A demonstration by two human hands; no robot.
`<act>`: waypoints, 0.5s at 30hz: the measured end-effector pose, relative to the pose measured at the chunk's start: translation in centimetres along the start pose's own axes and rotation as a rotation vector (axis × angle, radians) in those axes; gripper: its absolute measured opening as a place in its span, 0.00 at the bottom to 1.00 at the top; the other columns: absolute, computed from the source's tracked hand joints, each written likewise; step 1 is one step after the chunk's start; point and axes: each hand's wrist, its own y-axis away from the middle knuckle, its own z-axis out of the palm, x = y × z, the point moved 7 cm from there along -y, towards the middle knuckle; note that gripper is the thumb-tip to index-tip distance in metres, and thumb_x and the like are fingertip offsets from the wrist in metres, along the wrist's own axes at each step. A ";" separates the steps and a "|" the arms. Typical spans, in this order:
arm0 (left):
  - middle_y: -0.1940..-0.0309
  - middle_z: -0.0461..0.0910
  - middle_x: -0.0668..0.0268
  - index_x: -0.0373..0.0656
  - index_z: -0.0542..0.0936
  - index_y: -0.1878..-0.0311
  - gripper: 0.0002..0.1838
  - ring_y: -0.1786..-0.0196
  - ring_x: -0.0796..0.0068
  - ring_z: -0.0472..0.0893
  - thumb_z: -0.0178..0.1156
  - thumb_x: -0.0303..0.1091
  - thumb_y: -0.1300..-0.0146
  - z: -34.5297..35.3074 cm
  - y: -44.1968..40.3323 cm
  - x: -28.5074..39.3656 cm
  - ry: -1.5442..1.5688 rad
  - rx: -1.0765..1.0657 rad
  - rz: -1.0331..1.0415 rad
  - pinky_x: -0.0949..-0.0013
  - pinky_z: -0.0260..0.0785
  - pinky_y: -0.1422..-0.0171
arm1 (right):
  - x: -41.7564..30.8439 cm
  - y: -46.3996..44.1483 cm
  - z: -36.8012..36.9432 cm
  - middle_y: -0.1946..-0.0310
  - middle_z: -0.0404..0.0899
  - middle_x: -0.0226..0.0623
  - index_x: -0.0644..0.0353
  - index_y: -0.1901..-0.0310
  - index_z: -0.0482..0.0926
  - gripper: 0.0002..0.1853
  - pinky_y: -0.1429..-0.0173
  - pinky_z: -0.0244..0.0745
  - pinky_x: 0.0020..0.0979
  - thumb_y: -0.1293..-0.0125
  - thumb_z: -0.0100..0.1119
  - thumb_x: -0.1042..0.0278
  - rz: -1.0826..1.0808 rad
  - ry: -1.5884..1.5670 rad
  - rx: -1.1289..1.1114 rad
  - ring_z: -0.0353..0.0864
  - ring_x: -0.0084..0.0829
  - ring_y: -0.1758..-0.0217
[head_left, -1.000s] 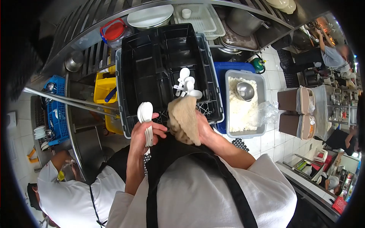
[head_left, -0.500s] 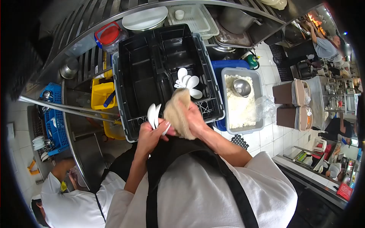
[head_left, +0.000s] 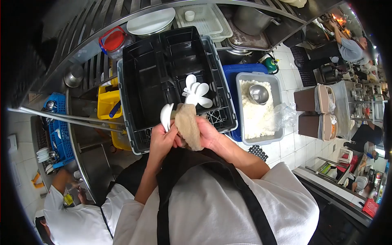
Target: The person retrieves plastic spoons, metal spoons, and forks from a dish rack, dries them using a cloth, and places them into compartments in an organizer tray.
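Observation:
My left hand (head_left: 162,141) is closed around white soup spoons (head_left: 166,117), their bowls pointing up and away from me. In my right hand (head_left: 208,133) is a tan cloth (head_left: 188,125), bunched between both hands; it hides some of my fingers. Just beyond the cloth, several more white spoons (head_left: 197,94) lie fanned out in the right side of a black divided caddy (head_left: 141,77). The caddy rests on a grey crate (head_left: 122,98) in front of me.
Right of the caddy stands a grey tub (head_left: 280,98) of white grains with a metal bowl (head_left: 258,94). A yellow bucket (head_left: 108,100) and a blue rack (head_left: 61,134) are at left. Near the rack, a co-worker's white sleeve (head_left: 61,204) shows. White plates (head_left: 151,21) sit at the back.
The cloth has come down and left, closer to the spoons in my left hand. Those spoons now stand closer together. My right hand has shifted slightly toward my left.

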 end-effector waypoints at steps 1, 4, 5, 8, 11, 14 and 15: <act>0.76 0.80 0.63 0.33 0.79 0.56 0.12 0.83 0.80 0.75 0.52 0.32 0.31 -0.2 -0.2 -0.5 -0.001 -0.021 -0.044 0.78 0.62 0.82 | -0.8 -0.2 -0.6 0.63 0.81 0.43 0.65 0.50 0.75 0.18 0.60 0.78 0.36 0.26 0.42 0.59 -0.054 0.028 0.075 0.82 0.37 0.64; 0.74 0.81 0.60 0.30 0.74 0.45 0.18 0.82 0.80 0.76 0.50 0.33 0.32 -0.8 0.2 -0.9 0.239 0.044 -0.069 0.78 0.60 0.82 | -1.9 0.5 -1.4 0.59 0.81 0.42 0.65 0.47 0.74 0.17 0.58 0.79 0.36 0.26 0.44 0.61 -0.167 0.096 0.212 0.83 0.35 0.60; 0.71 0.82 0.56 0.27 0.67 0.39 0.23 0.80 0.77 0.78 0.48 0.35 0.31 -0.7 0.3 -0.5 0.363 -0.017 -0.064 0.77 0.63 0.81 | -2.3 1.0 -1.5 0.55 0.80 0.42 0.64 0.45 0.73 0.16 0.56 0.80 0.35 0.26 0.46 0.63 -0.227 0.147 0.277 0.82 0.33 0.58; 0.68 0.83 0.52 0.24 0.67 0.40 0.24 0.79 0.73 0.78 0.46 0.36 0.30 -0.7 1.2 -0.1 0.422 0.005 -0.170 0.75 0.67 0.80 | -2.2 1.9 -1.3 0.53 0.79 0.39 0.62 0.42 0.70 0.16 0.56 0.80 0.33 0.27 0.49 0.65 -0.266 0.231 0.238 0.82 0.31 0.56; 0.66 0.83 0.50 0.28 0.71 0.42 0.21 0.75 0.68 0.82 0.44 0.37 0.28 -0.7 1.9 -0.9 0.362 -0.165 -0.218 0.71 0.75 0.74 | -1.8 1.4 0.4 0.53 0.79 0.37 0.60 0.40 0.68 0.18 0.56 0.80 0.30 0.28 0.53 0.66 -0.194 0.442 0.048 0.82 0.28 0.56; 0.65 0.83 0.50 0.31 0.75 0.48 0.20 0.71 0.64 0.85 0.45 0.41 0.26 -0.4 2.4 -0.8 0.280 -0.319 -0.223 0.68 0.79 0.67 | -2.5 0.4 1.7 0.58 0.80 0.35 0.58 0.42 0.71 0.17 0.56 0.78 0.26 0.30 0.57 0.66 -0.167 0.759 -0.004 0.81 0.23 0.60; 0.65 0.84 0.51 0.31 0.76 0.49 0.20 0.70 0.64 0.85 0.47 0.41 0.26 -0.6 2.7 -0.6 0.206 -0.318 -0.266 0.68 0.80 0.67 | -2.8 -0.3 1.6 0.59 0.80 0.34 0.59 0.44 0.72 0.16 0.57 0.78 0.26 0.30 0.57 0.66 -0.231 0.887 -0.047 0.81 0.22 0.60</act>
